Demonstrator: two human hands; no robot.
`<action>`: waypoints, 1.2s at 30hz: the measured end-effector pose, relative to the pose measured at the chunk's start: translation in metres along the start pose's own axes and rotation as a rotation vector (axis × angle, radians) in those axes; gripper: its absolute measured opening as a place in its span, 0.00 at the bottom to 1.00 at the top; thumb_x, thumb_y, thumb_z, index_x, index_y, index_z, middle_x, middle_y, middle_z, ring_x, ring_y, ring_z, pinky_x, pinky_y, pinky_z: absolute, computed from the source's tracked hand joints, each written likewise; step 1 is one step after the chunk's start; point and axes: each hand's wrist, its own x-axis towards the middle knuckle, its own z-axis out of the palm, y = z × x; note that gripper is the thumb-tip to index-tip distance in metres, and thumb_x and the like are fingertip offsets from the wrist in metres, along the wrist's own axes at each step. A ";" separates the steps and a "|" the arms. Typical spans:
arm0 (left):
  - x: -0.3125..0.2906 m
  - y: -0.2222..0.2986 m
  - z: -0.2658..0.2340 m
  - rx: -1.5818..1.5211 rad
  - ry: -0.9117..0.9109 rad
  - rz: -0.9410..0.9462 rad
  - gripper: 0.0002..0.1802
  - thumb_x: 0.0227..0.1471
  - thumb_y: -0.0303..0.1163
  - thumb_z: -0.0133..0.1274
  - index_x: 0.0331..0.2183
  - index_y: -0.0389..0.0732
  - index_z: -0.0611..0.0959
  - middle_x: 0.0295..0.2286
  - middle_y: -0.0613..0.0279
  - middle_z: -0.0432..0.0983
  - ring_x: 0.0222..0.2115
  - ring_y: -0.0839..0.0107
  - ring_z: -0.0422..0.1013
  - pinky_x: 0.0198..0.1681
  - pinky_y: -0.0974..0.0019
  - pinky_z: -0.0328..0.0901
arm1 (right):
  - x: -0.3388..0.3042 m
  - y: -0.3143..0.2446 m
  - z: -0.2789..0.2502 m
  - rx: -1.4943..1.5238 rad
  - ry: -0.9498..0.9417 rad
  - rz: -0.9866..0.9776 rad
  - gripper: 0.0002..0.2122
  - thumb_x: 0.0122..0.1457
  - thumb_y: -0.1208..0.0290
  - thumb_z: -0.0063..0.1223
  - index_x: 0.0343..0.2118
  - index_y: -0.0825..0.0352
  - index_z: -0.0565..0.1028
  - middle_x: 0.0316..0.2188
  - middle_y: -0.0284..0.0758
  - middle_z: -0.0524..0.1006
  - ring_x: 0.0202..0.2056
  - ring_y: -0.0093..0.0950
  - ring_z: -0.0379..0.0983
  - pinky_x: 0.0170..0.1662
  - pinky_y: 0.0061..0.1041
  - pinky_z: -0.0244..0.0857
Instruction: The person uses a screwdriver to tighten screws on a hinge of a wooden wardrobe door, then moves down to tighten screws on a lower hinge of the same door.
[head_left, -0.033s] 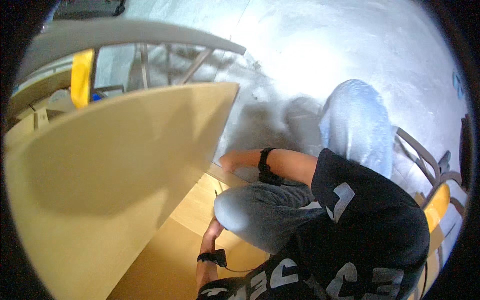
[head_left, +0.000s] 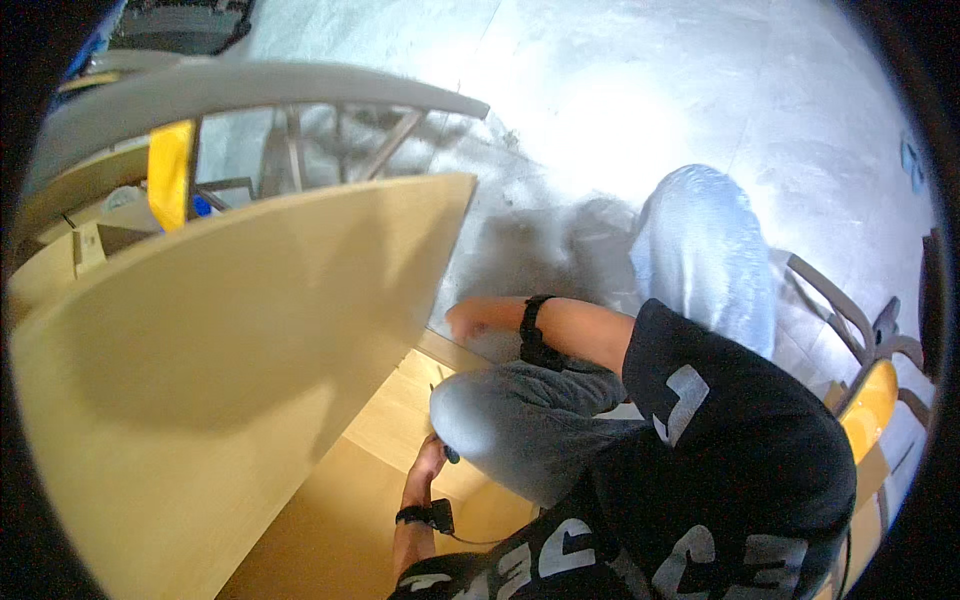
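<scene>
A large light wooden panel (head_left: 240, 310) stands upright and tilted on the left. Below it lies a lower wooden board (head_left: 385, 405). My left hand (head_left: 430, 458) is low beside my bent knee, its fingers closed round a small dark item (head_left: 452, 455), mostly hidden. A thin dark rod (head_left: 433, 388) shows just past the knee; whether it belongs to that item I cannot tell. My right hand (head_left: 468, 320) hangs bent at the wrist near the panel's right edge, above the end of the lower board. Its fingers are blurred and partly hidden.
A grey curved rail (head_left: 300, 80) with metal legs and a yellow part (head_left: 170, 175) stands behind the panel. Wooden pieces (head_left: 88, 245) lie at far left. Another grey frame with a yellow part (head_left: 868, 410) is on the right. Pale concrete floor (head_left: 600, 90) stretches beyond my knees.
The scene has shifted slightly downward in the picture. My right hand has moved very slightly; a bit more of the dark item shows beside my left hand.
</scene>
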 end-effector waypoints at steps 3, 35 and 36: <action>-0.025 0.019 0.000 -0.002 0.032 0.107 0.09 0.50 0.29 0.41 0.33 0.34 0.70 0.22 0.60 0.67 0.22 0.68 0.65 0.27 0.65 0.62 | -0.050 -0.043 -0.027 0.121 0.169 -0.037 0.07 0.35 0.70 0.48 0.11 0.66 0.65 0.11 0.31 0.63 0.13 0.23 0.56 0.16 0.27 0.49; -0.557 -0.016 0.252 -0.512 0.162 0.694 0.26 0.52 0.43 0.47 0.49 0.40 0.67 0.40 0.57 0.70 0.37 0.66 0.70 0.35 0.63 0.70 | -0.289 -0.520 0.163 -0.607 -0.607 0.696 0.13 0.53 0.66 0.49 0.36 0.70 0.70 0.19 0.40 0.73 0.12 0.25 0.66 0.14 0.22 0.61; -0.536 -0.036 0.253 -0.548 0.176 0.700 0.26 0.52 0.43 0.47 0.49 0.40 0.67 0.40 0.57 0.70 0.37 0.66 0.70 0.35 0.63 0.70 | -0.274 -0.502 0.155 -0.638 -0.627 0.717 0.13 0.52 0.66 0.49 0.36 0.70 0.70 0.19 0.40 0.73 0.12 0.25 0.65 0.14 0.23 0.61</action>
